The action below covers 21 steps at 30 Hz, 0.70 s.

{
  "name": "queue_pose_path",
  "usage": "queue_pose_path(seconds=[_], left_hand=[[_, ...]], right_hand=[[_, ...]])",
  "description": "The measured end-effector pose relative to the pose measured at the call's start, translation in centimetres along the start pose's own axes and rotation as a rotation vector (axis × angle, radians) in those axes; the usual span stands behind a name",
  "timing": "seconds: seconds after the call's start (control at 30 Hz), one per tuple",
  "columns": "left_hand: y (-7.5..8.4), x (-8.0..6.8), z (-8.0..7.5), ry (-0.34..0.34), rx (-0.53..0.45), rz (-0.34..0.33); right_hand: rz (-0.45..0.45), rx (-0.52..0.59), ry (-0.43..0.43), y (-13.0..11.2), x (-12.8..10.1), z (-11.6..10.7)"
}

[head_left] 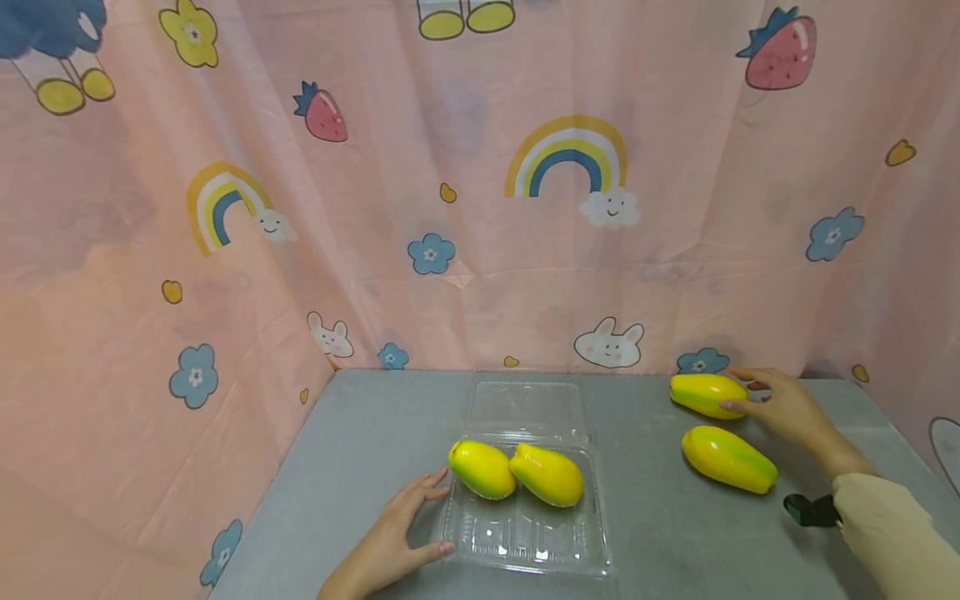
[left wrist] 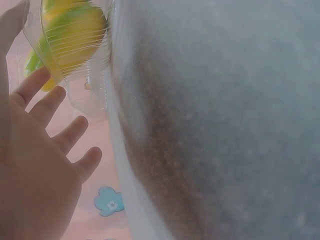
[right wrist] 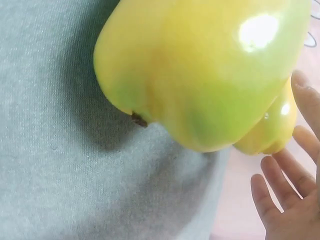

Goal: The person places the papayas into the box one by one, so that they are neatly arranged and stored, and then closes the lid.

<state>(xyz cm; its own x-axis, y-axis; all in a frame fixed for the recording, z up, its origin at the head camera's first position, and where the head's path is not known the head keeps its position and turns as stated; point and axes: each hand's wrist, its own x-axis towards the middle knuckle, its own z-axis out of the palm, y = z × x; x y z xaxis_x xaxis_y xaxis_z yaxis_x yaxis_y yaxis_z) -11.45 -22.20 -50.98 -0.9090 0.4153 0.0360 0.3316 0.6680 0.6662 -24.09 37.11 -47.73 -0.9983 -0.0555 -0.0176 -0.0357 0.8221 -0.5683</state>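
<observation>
A clear plastic clamshell box (head_left: 491, 529) stands on the grey table with its lid (head_left: 528, 408) folded back. Two yellow-green papayas lie side by side in it, a left one (head_left: 483, 469) and a right one (head_left: 547, 475). At the box's left edge is my left hand (head_left: 390, 533), fingers spread; the left wrist view shows its fingertips by the ribbed box wall (left wrist: 75, 55). My right hand (head_left: 783, 408) reaches around the right end of a far papaya (head_left: 705, 394), thumb and fingers apart; contact is unclear. A nearer papaya (head_left: 729, 458) lies in front, large in the right wrist view (right wrist: 200, 75).
Behind the grey tabletop (head_left: 645, 533) hangs a pink printed cloth (head_left: 480, 300), which also covers the left and right sides. A dark strap-like object (head_left: 810, 510) shows at the right sleeve (head_left: 892, 525).
</observation>
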Motion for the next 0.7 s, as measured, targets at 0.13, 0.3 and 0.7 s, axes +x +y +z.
queue_pose_path(seconds=[0.13, 0.3, 0.7], left_hand=[[0.0, -0.02, 0.02, 0.007, -0.003, 0.007], [0.02, 0.0, -0.01, 0.007, 0.001, 0.01], [-0.02, -0.01, -0.03, 0.002, 0.006, 0.012]], right_hand=[[0.0, 0.012, -0.016, 0.35, 0.34, 0.22], [0.016, 0.041, -0.033, 0.33, 0.5, 0.3], [0.031, 0.058, -0.061, 0.61, 0.68, 0.72]])
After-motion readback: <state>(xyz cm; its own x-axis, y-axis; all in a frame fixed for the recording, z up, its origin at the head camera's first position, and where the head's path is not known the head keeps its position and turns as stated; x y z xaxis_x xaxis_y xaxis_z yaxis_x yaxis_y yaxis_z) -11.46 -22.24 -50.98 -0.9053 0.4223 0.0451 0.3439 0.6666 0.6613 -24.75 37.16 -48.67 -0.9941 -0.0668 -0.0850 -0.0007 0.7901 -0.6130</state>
